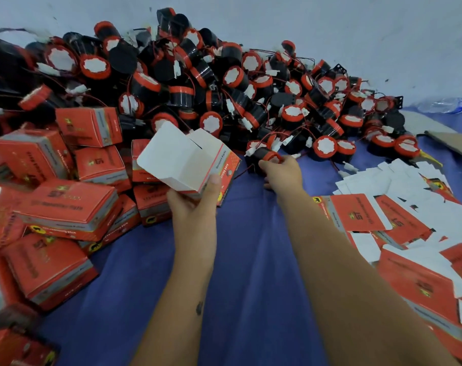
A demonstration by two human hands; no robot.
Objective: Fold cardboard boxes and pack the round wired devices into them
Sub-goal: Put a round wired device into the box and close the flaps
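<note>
Where the blue cloth (245,233) meets the far left edge, glossy red folded boxes (66,207) lie tumbled in a loose heap, their card faces printed with grey bands and small yellow marks. Just right of that heap the left hand (191,200) grips a half-formed cardboard box (187,159) from below, thumb pressed on its red-edged side and fingers curled under it; the box is tilted, its plain white flaps standing up and away from the grip. Behind and above both hands rises a broad pile of round wired devices (198,83), squat black cylinders with red rims, pale jagged-edged labels on their flat ends and thin red wires ending in small white plugs. Right of the box, at the near foot of that pile, the right hand (281,171) pinches one round wired device (264,155) by its red rim, fingertips closed on it while it lies on its side on the cloth. Further right of this grip, flat unfolded box blanks (399,215) are strewn in overlapping sheets, some white side up, some red.
</note>
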